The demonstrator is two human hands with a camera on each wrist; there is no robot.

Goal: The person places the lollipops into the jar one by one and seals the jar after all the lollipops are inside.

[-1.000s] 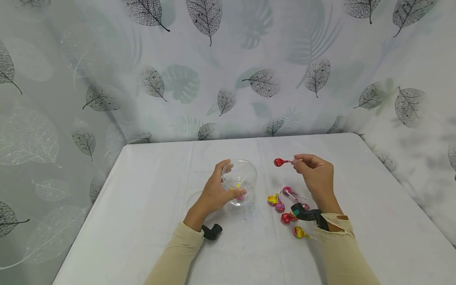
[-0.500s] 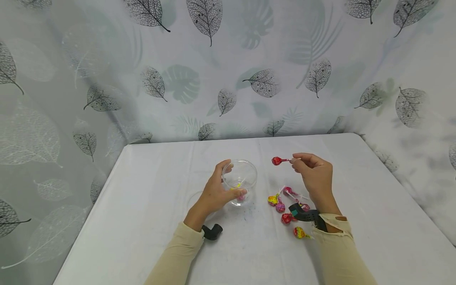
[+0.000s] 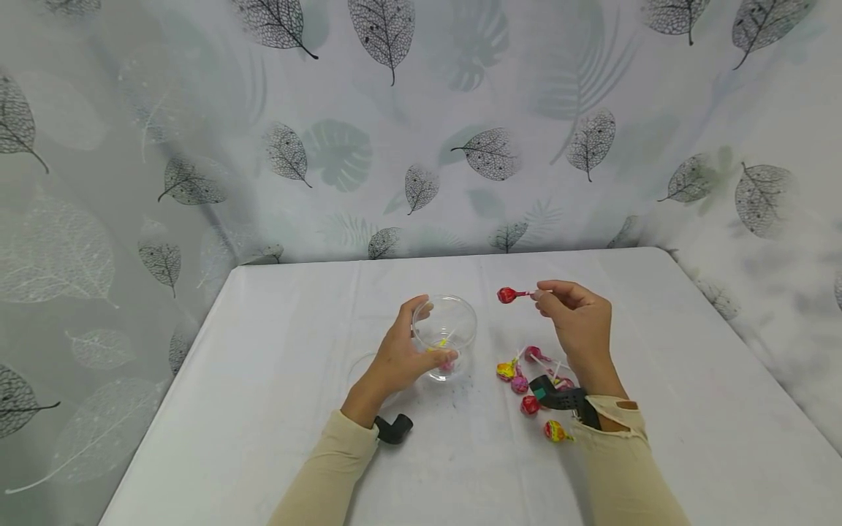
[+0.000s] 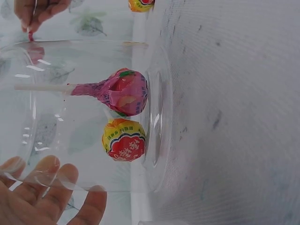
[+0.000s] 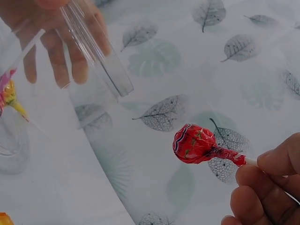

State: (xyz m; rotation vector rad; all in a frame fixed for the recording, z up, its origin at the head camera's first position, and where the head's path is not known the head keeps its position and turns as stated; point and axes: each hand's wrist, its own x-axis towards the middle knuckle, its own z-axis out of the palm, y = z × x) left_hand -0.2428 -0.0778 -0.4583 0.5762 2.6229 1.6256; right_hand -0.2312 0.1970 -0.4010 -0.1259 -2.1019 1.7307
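My left hand (image 3: 403, 358) grips a clear plastic jar (image 3: 454, 321) that stands upright on the table, fingers round its far side and thumb across the front. Inside, at the bottom, lie a pink-wrapped lollipop (image 4: 124, 91) and a yellow-and-red one (image 4: 124, 140). To the right of the jar, my right hand (image 3: 582, 329) pinches the white stick of a red lollipop (image 5: 194, 144) between thumb and fingertips. It is raised above the table, candy end pointing left toward the jar and apart from it.
Several lollipops lie below my right hand, among them a yellow one (image 3: 506, 371), a purple one (image 3: 520, 384), a red one (image 3: 530, 405) and another yellow one (image 3: 555, 431). A clear round rim (image 3: 358, 365) shows behind my left wrist. Leaf-patterned cloth (image 3: 421, 131) borders the white table (image 3: 276, 351).
My right hand has moved slightly left and up with the red lollipop, closer to the jar. My left hand keeps its hold on the jar.
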